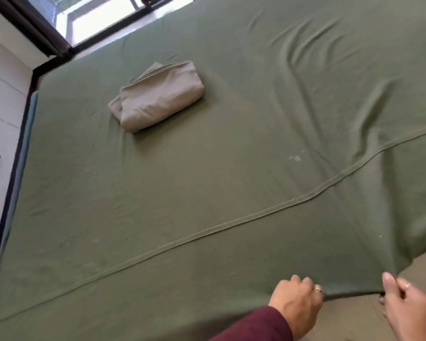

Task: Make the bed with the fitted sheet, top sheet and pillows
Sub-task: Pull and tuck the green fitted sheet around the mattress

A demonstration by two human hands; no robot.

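Note:
A dark green sheet [207,148] lies spread over the bed, with a stitched hem line running diagonally across it and folds at the upper right. Its near edge is lifted and held taut between my hands. My left hand [296,302], with a maroon sleeve, grips that edge with curled fingers. My right hand [403,306] pinches the same edge a little further right. A folded beige cloth [158,96] rests on the sheet toward the far left of the bed.
A window [101,18] with a dark frame runs along the far side. White cabinet doors [0,114] with a black handle stand at the left, close to the bed's edge. A tan surface [354,318] shows under the lifted edge.

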